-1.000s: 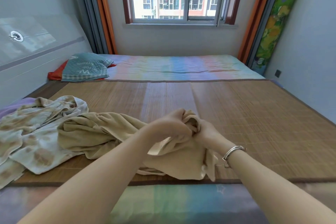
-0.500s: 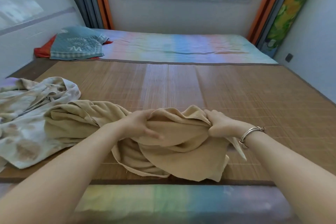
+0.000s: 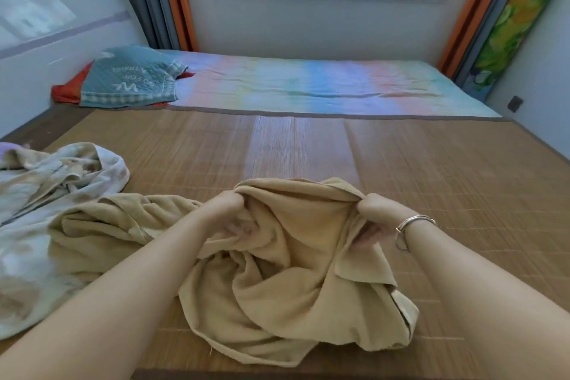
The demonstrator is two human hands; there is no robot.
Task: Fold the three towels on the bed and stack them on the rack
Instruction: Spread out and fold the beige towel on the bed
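Note:
A crumpled tan towel [image 3: 296, 284] lies on the bamboo mat [image 3: 447, 182] near the bed's front edge. My left hand [image 3: 229, 216] grips its upper edge on the left, and my right hand [image 3: 374, 219], with a silver bracelet at the wrist, grips the same edge on the right, holding it raised while the rest hangs in folds. A second tan towel [image 3: 101, 234] lies bunched to the left, partly under my left forearm. A pale patterned towel [image 3: 40, 225] is heaped at the far left. No rack is in view.
A teal pillow [image 3: 129, 80] on a red one lies at the far left of the pastel striped sheet [image 3: 324, 86]. Walls close in on the left and right, with a window and curtains at the back. The mat's middle and right are bare.
My hands, clasped together on the towel one second ago, have moved apart along its edge, spreading it wider. The camera has tilted down and come closer.

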